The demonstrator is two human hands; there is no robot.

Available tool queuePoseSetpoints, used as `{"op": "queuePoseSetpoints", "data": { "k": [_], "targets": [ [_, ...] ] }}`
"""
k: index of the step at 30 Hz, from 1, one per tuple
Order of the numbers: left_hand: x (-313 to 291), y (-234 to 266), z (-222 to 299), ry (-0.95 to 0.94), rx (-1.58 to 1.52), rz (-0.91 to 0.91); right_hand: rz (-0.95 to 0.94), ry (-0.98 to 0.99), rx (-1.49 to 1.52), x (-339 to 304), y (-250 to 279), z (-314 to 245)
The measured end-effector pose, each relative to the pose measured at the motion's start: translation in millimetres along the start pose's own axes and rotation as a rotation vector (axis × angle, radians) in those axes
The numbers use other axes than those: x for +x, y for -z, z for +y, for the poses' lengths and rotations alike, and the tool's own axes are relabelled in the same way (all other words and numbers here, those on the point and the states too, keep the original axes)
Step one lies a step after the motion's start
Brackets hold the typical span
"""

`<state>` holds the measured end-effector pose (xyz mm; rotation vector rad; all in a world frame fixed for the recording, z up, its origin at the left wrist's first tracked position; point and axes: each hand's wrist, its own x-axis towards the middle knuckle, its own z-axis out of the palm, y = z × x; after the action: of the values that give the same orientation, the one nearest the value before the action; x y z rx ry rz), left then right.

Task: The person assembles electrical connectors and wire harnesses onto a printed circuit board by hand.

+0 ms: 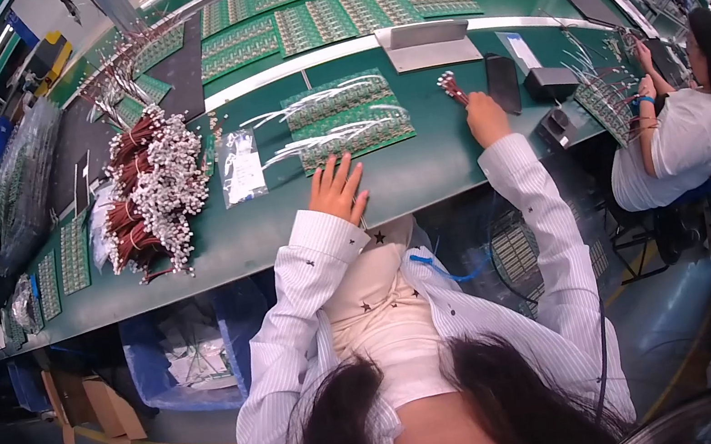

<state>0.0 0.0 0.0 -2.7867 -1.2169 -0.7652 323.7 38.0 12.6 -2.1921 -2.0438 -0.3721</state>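
My right hand is closed around a small bundle of red wires with white connector ends, held above the green table mat. Fingers apart, my left hand rests at the near edge of a green circuit board panel. White wires lie across that panel and stick out past its left side. A second circuit board panel lies directly behind it, also with white wires on it. Left of both panels is a clear plastic bag with white contents.
A large pile of red wire bundles stands at the left. Rows of circuit boards lie at the back. A metal bracket, a dark pouch and a black box are on the right. A co-worker sits beyond.
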Motion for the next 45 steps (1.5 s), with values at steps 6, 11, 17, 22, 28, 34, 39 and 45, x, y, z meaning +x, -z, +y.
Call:
{"op": "queuePoseSetpoints", "data": {
  "k": [6,11,17,22,28,34,39,45],
  "targets": [
    [43,-9,-12,-0.025,-0.073,0.059,0.062,-0.067,0.369,16,16,-12],
    [38,-4,-21,-0.065,-0.392,0.08,-0.216,-0.156,1.235,31,92,-62],
    [108,72,5,0.281,-1.642,0.421,0.054,0.556,1.034,30,135,-168],
    [121,108,-31,0.334,-1.606,0.534,-0.162,0.455,1.343,53,155,-202],
    [135,130,-67,0.277,-1.505,0.807,-0.652,-0.289,2.505,72,125,-235],
    [141,137,-78,0.255,-1.858,0.753,-1.02,-0.289,2.882,83,124,-252],
    [134,126,-69,0.304,-1.381,0.541,-0.853,-0.247,2.793,92,142,-256],
    [135,125,-65,0.341,-1.362,0.422,-0.991,-0.167,2.847,91,126,-252]
  ]
}}
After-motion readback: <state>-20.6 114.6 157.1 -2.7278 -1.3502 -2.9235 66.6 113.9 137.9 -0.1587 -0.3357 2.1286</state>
